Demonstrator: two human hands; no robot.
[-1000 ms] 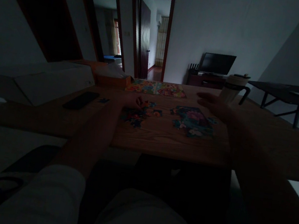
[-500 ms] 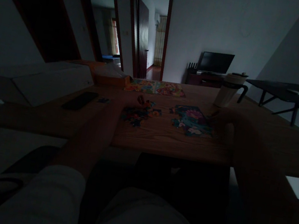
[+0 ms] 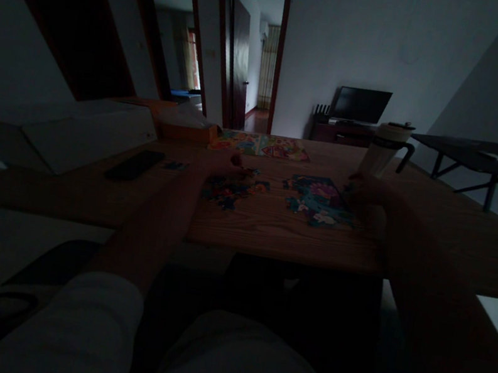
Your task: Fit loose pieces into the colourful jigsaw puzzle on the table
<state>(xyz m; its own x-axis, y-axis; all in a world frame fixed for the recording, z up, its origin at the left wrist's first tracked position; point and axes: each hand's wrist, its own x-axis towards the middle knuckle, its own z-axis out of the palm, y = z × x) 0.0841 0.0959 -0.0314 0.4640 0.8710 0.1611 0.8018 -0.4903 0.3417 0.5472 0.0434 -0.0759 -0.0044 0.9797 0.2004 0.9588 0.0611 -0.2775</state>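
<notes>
In the dim head view, my left hand (image 3: 224, 163) is over the far side of a heap of loose jigsaw pieces (image 3: 224, 192), fingers bent; shadow hides whether a piece is between them. A few pieces lie just right of its fingertips. My right hand (image 3: 368, 195) is at the right edge of the partly joined jigsaw puzzle (image 3: 320, 201), which shows a pink flower and white shapes on teal. Its fingers are curled together, and what they grip, if anything, is too dark to make out.
Behind the puzzle lies a colourful printed sheet (image 3: 260, 145). A lidded cup with a handle (image 3: 378, 154) stands beyond my right hand. At left are a black phone (image 3: 134, 165), a stray piece (image 3: 175, 166), a white box (image 3: 89, 137) and an orange tissue box (image 3: 188, 133).
My left hand's fingers have lifted slightly from the loose pieces, and an orange piece by them shows less. My right hand stays at the puzzle's edge, its fingers shifted a little.
</notes>
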